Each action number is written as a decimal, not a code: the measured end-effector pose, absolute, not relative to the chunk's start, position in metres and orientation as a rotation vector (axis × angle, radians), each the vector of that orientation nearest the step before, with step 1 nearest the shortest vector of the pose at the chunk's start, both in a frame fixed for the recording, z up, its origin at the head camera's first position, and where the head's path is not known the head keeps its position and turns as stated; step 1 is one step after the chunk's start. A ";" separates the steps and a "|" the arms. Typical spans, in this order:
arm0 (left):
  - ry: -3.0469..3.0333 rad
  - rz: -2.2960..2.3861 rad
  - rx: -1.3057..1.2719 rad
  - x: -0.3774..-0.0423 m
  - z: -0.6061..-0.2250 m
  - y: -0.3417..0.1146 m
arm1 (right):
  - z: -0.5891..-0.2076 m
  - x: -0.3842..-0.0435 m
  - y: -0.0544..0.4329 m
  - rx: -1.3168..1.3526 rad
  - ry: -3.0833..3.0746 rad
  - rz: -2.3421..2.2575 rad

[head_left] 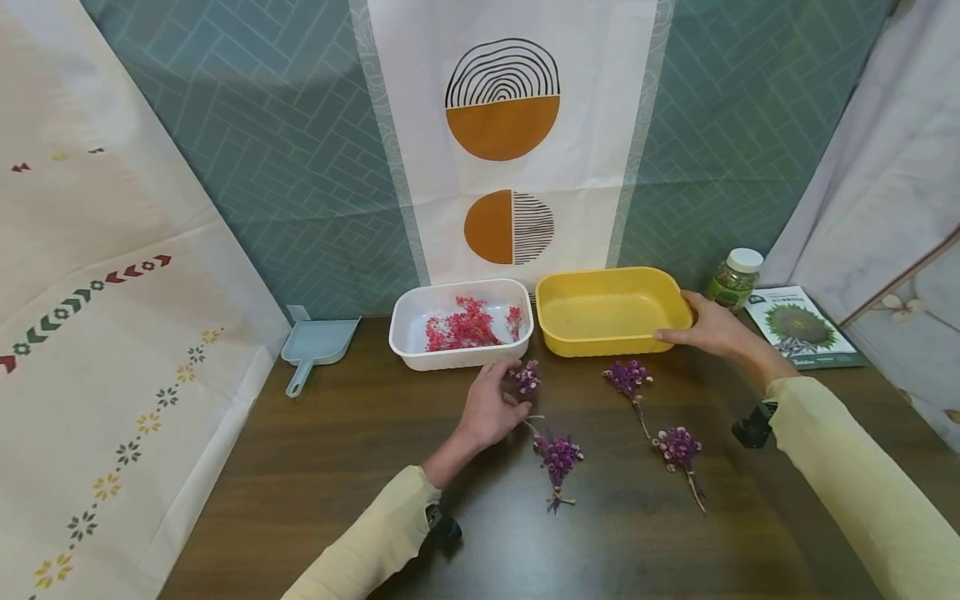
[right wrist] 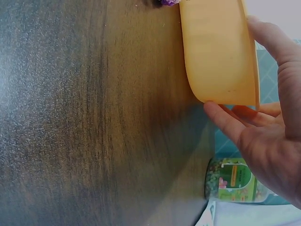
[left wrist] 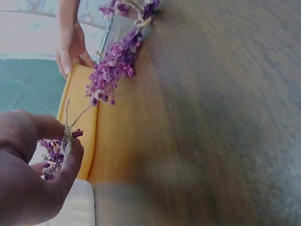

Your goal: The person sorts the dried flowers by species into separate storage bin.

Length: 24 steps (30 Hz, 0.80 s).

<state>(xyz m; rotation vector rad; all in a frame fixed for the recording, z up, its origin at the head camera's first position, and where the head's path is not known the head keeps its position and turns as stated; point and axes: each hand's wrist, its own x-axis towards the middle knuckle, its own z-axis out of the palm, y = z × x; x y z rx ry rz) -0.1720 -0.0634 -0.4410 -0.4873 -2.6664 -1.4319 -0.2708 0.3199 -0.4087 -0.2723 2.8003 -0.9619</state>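
Table [head_left: 360,492]: dark wood under both my arms, taking up the whole lower half of the head view.
Yellow tub [head_left: 611,310]: at 1 o'clock from the table's middle, against the back wall, nothing in it that I can see.
White tub [head_left: 459,323]: just beside the yellow one, at its 9 o'clock, with red sprigs [head_left: 461,327] lying inside.
Scoop [head_left: 315,346]: pale blue, at 9 o'clock from the white tub, well apart from my hands.
Right hand [head_left: 708,329]: curled round the yellow tub's 3 o'clock end, thumb over the rim, fingers along the outer wall (the right wrist view shows this best).
Left hand [head_left: 491,408]: at 6 o'clock from the white tub, thumb and forefinger pinching a purple sprig [head_left: 527,379] by its tied stem, flower head pointing to 12.
Loose sprigs: three more purple ones on the table, at [head_left: 557,457], [head_left: 627,379] and [head_left: 678,448], none touched.
Jar [head_left: 733,278]: small, white-lidded, at 2 o'clock from my right hand.
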 end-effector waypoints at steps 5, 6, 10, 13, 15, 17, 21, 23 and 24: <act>-2.606 -1.474 -0.541 -0.172 -0.436 -0.057 | -0.409 -0.272 0.320 -0.260 2.798 -0.958; -2.605 -1.471 -0.545 -0.173 -0.434 -0.056 | -0.409 -0.272 0.320 -0.261 2.798 -0.958; -2.603 -1.459 -0.569 -0.176 -0.428 -0.050 | -0.408 -0.272 0.321 -0.259 2.801 -0.957; -2.598 -1.459 -0.593 -0.181 -0.423 -0.044 | -0.408 -0.272 0.322 -0.260 2.802 -0.962; -2.597 -1.458 -0.611 -0.185 -0.420 -0.040 | -0.408 -0.271 0.322 -0.262 2.803 -0.967; -2.602 -1.438 -0.630 -0.190 -0.416 -0.036 | -0.409 -0.271 0.321 -0.265 2.800 -0.980; -2.635 -1.391 -0.646 -0.201 -0.409 -0.029 | -0.410 -0.271 0.320 -0.266 2.797 -1.004; -2.652 -1.357 -0.649 -0.208 -0.405 -0.025 | -0.411 -0.271 0.320 -0.265 2.801 -1.004; -2.657 -1.338 -0.651 -0.211 -0.403 -0.023 | -0.411 -0.271 0.320 -0.265 2.801 -1.006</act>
